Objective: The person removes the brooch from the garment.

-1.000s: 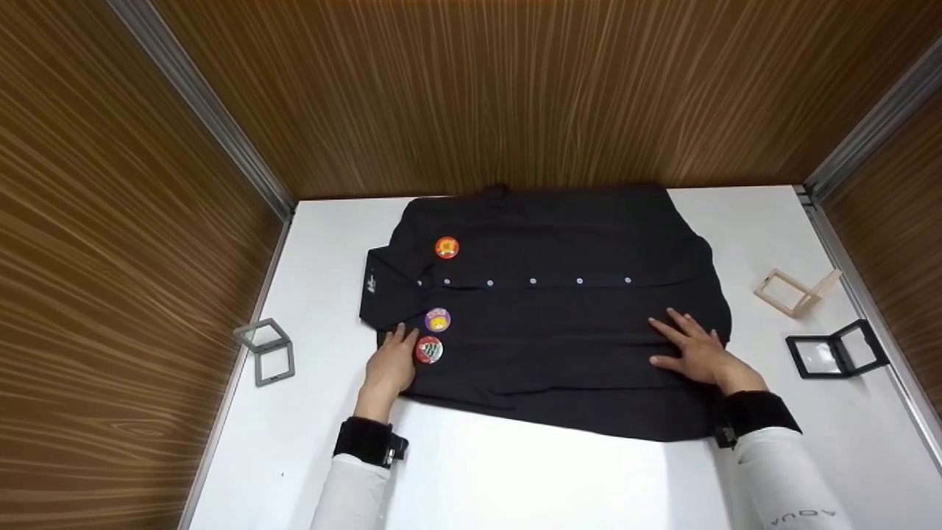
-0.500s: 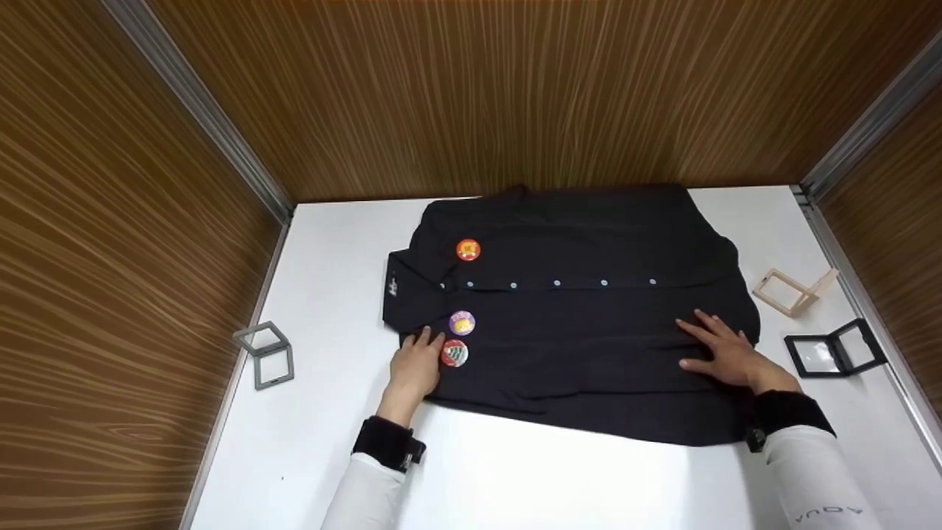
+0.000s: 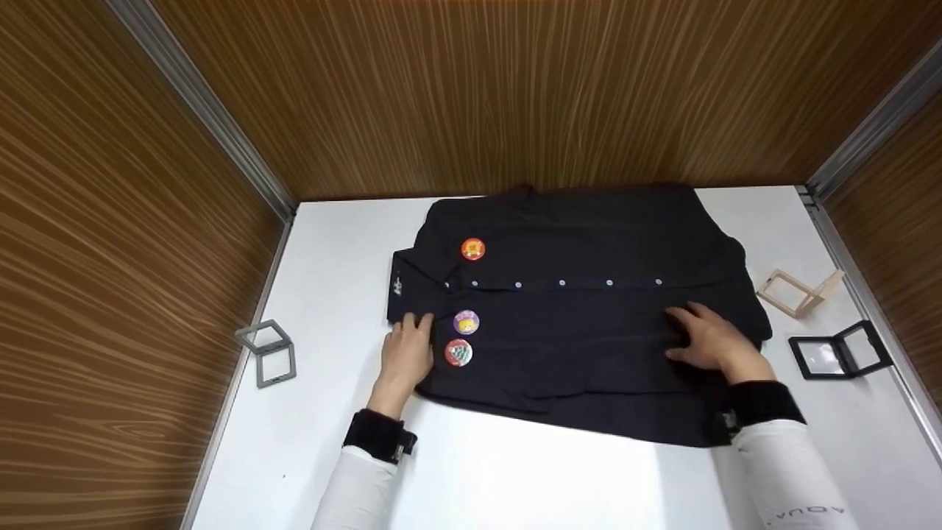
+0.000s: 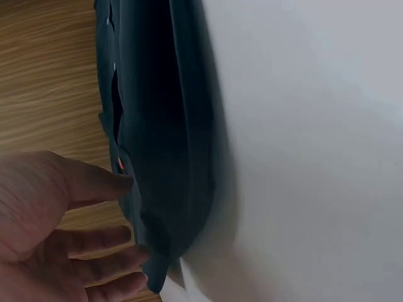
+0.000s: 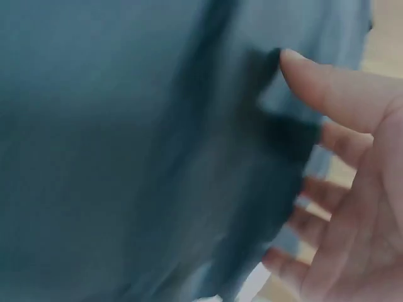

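Note:
A black button-up shirt (image 3: 574, 338) lies spread on the white table, its collar (image 3: 412, 287) pointing left and a row of pale buttons across its middle. Pinned to it are an orange badge (image 3: 472, 249), a purple badge (image 3: 466, 322) and a red badge (image 3: 458, 352) with a green tree. My left hand (image 3: 405, 357) is at the shirt's edge just below the collar; in the left wrist view its thumb (image 4: 101, 184) and fingers are apart. Over the hem end, my right hand (image 3: 710, 342) has thumb and fingers spread, the thumb (image 5: 315, 78) by the cloth and fingertips partly hidden.
A grey folding frame (image 3: 274, 364) stands at the table's left side. To the right are a beige folding frame (image 3: 784, 294) and a black folding frame (image 3: 817, 357). Wood-grain walls (image 3: 478, 96) enclose the back and sides; the shirt reaches the back wall.
The shirt slid to the right under both hands, mostly in the first half second. Since then my left hand shifted slightly left to the edge, and the right hand drew left, its fingers less spread.

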### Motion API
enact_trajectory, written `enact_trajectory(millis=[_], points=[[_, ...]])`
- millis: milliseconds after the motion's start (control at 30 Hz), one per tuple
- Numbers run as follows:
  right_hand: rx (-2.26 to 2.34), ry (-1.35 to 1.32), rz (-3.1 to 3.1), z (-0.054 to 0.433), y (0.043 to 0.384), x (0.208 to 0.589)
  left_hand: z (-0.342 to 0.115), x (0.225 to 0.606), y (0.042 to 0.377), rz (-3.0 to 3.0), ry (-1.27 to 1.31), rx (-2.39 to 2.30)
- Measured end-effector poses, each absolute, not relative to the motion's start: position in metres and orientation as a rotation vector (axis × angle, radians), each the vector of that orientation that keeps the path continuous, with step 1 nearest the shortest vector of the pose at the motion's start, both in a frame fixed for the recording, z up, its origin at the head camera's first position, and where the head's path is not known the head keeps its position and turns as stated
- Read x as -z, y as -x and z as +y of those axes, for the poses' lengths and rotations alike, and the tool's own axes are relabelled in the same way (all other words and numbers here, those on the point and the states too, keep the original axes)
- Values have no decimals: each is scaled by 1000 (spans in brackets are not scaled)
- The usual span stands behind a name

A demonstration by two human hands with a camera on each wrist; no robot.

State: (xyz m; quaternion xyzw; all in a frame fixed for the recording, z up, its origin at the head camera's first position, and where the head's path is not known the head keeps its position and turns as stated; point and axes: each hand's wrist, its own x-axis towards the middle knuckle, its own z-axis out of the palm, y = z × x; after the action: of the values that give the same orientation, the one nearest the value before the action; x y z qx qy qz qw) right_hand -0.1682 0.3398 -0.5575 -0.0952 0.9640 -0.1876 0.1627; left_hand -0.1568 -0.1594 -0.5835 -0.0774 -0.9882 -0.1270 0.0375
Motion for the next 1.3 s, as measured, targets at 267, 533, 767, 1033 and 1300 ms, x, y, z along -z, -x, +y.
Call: enact_trajectory(millis=[267, 533, 767, 1033, 1300], points=[[459, 221, 2714, 257, 194, 556, -175, 585, 176, -3198, 207, 424], [373, -29, 2544, 250, 208, 574, -184, 597, 187, -3374, 146, 508], [430, -62, 2481, 255, 210, 582, -188, 599, 186, -3374, 150, 557], [403, -67, 2457, 255, 205, 583, -187, 597, 180, -3408, 149, 506], [368, -54, 2460, 255, 196, 582, -184, 594, 171, -3412, 152, 469]])
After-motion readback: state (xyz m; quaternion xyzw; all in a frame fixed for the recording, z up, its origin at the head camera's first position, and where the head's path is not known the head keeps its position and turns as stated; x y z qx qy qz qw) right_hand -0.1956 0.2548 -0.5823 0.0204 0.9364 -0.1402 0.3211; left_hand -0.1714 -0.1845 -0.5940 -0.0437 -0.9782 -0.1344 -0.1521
